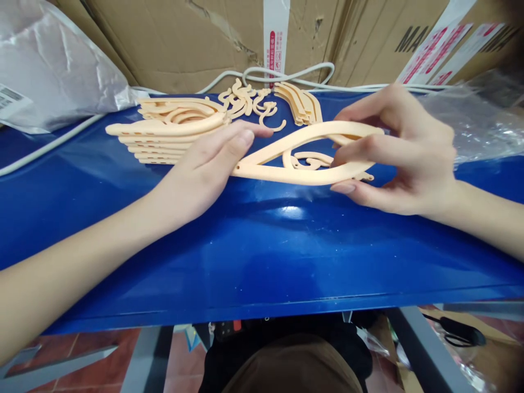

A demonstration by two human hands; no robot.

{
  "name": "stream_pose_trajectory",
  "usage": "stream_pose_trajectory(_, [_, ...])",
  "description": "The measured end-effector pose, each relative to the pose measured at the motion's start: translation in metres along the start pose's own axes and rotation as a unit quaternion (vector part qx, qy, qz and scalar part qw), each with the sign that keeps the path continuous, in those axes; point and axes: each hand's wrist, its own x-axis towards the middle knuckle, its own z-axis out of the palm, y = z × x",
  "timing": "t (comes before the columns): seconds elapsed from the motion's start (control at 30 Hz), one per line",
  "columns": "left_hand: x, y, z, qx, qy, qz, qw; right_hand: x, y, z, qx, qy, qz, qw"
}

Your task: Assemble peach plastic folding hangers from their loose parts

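Observation:
A peach plastic hanger frame [303,158] with a curled hook piece inside it is held just above the blue table [262,251]. My left hand [208,164] pinches its pointed left end, fingers together. My right hand [393,150] grips the wide right end, fingers wrapped over the upper and lower arms. Behind my left hand lies a stack of the same peach hanger arms [164,128].
A heap of loose peach hooks [249,103] and a stack of curved peach pieces [301,103] lie at the table's back. A white cable [286,73] runs before cardboard boxes [184,38]. Plastic bags sit at far left [53,65] and right [478,114].

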Motion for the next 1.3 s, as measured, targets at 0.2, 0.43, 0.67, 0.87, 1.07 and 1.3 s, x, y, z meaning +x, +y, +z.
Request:
stream_pose_trajectory(0.2, [-0.002,-0.010,0.005,-0.031,-0.019,0.034,0.999,0.000,0.003,-0.002,0.061,0.001,0.051,0.997])
stream_pose_trajectory(0.43, [0.001,-0.013,0.005,0.014,-0.045,0.047,0.998,0.000,0.018,-0.006,0.040,0.069,0.063,0.995])
stream_pose_trajectory(0.67, [-0.006,-0.014,0.010,0.056,-0.063,0.100,0.991,-0.005,0.032,0.002,0.123,0.087,0.202,0.968])
stream_pose_trajectory(0.87, [-0.008,-0.010,0.007,0.158,-0.114,0.173,0.966,-0.003,0.032,0.015,0.273,-0.041,0.256,0.926])
stream_pose_trajectory(1.07, [-0.008,-0.006,0.003,0.169,-0.118,0.168,0.964,0.002,0.016,0.015,0.450,-0.056,0.302,0.839])
stream_pose_trajectory(1.3, [-0.010,-0.007,0.006,0.137,-0.109,0.188,0.966,0.005,0.007,0.018,0.528,-0.042,0.340,0.777])
